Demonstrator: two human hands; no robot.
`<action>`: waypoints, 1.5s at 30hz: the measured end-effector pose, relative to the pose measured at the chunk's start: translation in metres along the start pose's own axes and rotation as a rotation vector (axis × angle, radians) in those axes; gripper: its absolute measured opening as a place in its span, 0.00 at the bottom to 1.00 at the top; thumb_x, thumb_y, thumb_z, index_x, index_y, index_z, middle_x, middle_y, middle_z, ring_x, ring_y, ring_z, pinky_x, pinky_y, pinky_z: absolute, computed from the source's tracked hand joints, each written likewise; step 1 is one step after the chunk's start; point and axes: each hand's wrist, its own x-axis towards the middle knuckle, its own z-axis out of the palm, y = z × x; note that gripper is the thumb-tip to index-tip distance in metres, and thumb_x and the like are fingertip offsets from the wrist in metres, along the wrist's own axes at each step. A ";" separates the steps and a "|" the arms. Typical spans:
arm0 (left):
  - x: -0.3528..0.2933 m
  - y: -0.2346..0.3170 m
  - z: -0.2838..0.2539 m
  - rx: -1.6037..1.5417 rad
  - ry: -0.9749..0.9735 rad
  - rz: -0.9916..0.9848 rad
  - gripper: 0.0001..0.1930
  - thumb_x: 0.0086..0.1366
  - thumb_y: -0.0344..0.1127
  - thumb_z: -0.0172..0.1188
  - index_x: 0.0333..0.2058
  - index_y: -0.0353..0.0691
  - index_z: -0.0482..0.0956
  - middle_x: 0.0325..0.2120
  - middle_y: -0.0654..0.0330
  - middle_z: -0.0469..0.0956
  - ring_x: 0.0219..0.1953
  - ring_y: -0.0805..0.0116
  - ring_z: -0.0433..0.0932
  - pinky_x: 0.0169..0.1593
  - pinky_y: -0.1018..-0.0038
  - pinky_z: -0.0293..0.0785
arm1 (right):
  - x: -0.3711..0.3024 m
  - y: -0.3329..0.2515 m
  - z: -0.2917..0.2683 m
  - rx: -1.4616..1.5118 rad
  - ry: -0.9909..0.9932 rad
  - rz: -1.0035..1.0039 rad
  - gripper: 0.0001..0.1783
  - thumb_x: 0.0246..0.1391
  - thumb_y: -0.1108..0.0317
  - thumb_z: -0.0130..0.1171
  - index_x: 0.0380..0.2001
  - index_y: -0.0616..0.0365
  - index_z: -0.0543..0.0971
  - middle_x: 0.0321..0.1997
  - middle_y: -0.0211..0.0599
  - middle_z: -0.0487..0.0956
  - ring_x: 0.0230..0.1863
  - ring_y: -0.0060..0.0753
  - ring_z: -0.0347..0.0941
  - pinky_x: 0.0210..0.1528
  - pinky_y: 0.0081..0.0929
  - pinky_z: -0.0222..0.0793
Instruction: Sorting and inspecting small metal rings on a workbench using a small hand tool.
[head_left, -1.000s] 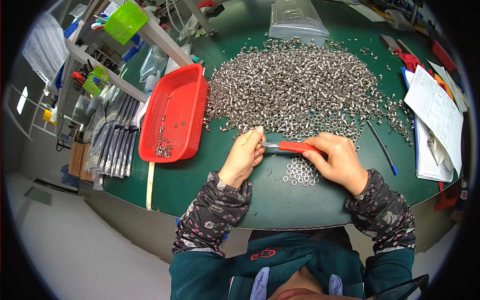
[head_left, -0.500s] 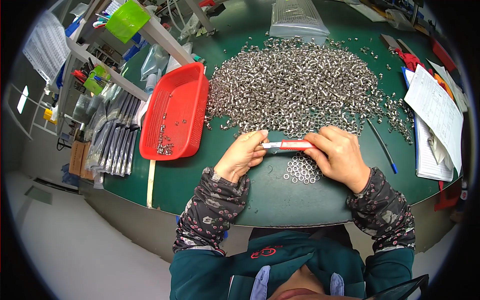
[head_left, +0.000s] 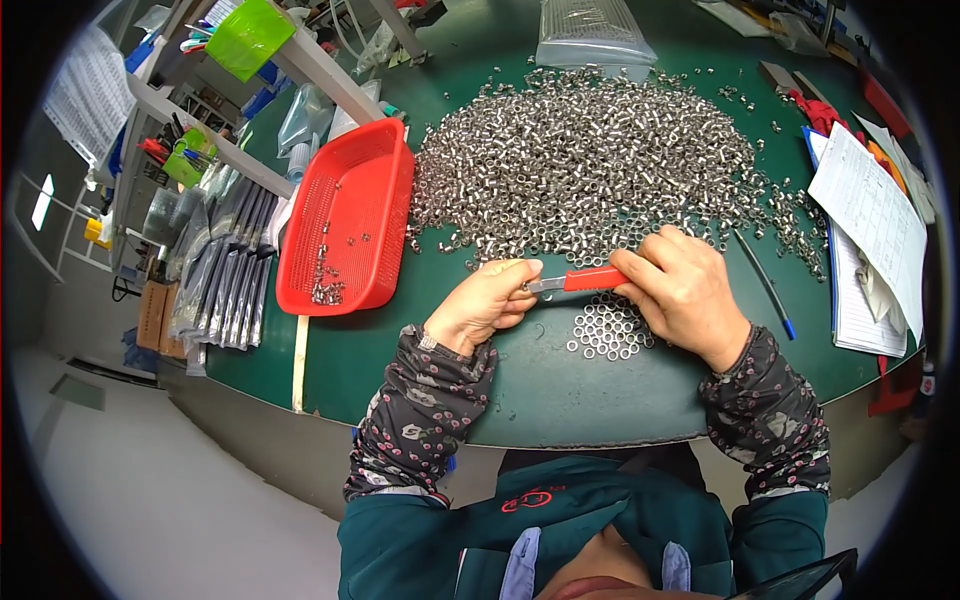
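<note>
Where the bare near strip of the green worktop (head_left: 590,400) ends, one small cluster of metal rings (head_left: 606,332), lying loose beneath our line of work. Just beyond, one left hand (head_left: 478,303), ours: thumb and fingers pinching a small piece, mostly hidden, perhaps a ring. One right hand (head_left: 692,290), ours: fingers closed round the red handle of one utility knife (head_left: 592,279), blade pointing left, its tip at the pinch. Best handling, in our judgement: short, light strokes; wrist steady; the piece turned to meet the edge, not the edge forced; left thumb out of the blade's path. To the right, one pen (head_left: 768,285), blue-tipped. To the left, one red basket (head_left: 368,195), some metal pieces (head_left: 325,290) inside. Farther off, one broad heap of metal rings (head_left: 590,160); behind it, one clear plastic bag (head_left: 592,35).
</note>
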 end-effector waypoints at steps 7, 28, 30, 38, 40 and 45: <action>0.000 0.000 0.001 0.063 -0.010 -0.044 0.14 0.58 0.41 0.47 0.16 0.48 0.59 0.11 0.76 0.53 0.12 0.87 0.48 0.13 0.87 0.42 | 0.001 0.003 -0.003 -0.054 -0.001 -0.048 0.14 0.31 0.66 0.60 0.27 0.54 0.72 0.20 0.29 0.63 0.25 0.29 0.63 0.24 0.26 0.59; 0.007 -0.012 -0.003 -0.099 0.017 0.220 0.15 0.63 0.43 0.41 0.26 0.37 0.65 0.16 0.67 0.61 0.13 0.84 0.53 0.13 0.88 0.50 | 0.001 0.005 -0.007 0.023 0.018 0.048 0.14 0.32 0.68 0.60 0.28 0.56 0.73 0.21 0.29 0.65 0.25 0.30 0.62 0.24 0.26 0.61; 0.009 -0.013 -0.004 -0.224 -0.032 0.292 0.13 0.63 0.42 0.41 0.29 0.38 0.65 0.19 0.66 0.62 0.15 0.84 0.54 0.14 0.89 0.51 | -0.002 0.005 -0.003 0.052 0.023 0.093 0.13 0.34 0.68 0.60 0.28 0.57 0.74 0.20 0.32 0.66 0.24 0.32 0.64 0.23 0.28 0.62; 0.013 -0.015 -0.006 -0.379 -0.086 0.409 0.05 0.61 0.33 0.46 0.33 0.40 0.66 0.23 0.64 0.65 0.16 0.82 0.56 0.15 0.89 0.53 | -0.009 0.004 0.010 0.371 -0.041 0.358 0.10 0.41 0.64 0.56 0.28 0.59 0.76 0.20 0.38 0.71 0.22 0.38 0.69 0.24 0.30 0.64; 0.014 -0.015 -0.004 -0.384 -0.047 0.444 0.04 0.60 0.31 0.46 0.34 0.40 0.66 0.26 0.62 0.68 0.18 0.81 0.57 0.17 0.87 0.55 | -0.009 0.003 0.011 0.412 -0.056 0.394 0.11 0.42 0.64 0.55 0.28 0.59 0.76 0.21 0.38 0.72 0.23 0.39 0.70 0.24 0.30 0.64; 0.013 -0.015 -0.003 -0.329 -0.043 0.460 0.03 0.60 0.29 0.47 0.33 0.39 0.67 0.27 0.61 0.69 0.19 0.81 0.58 0.19 0.86 0.56 | -0.010 0.003 0.013 0.458 -0.086 0.445 0.11 0.43 0.63 0.54 0.28 0.57 0.76 0.21 0.39 0.72 0.22 0.39 0.70 0.24 0.30 0.64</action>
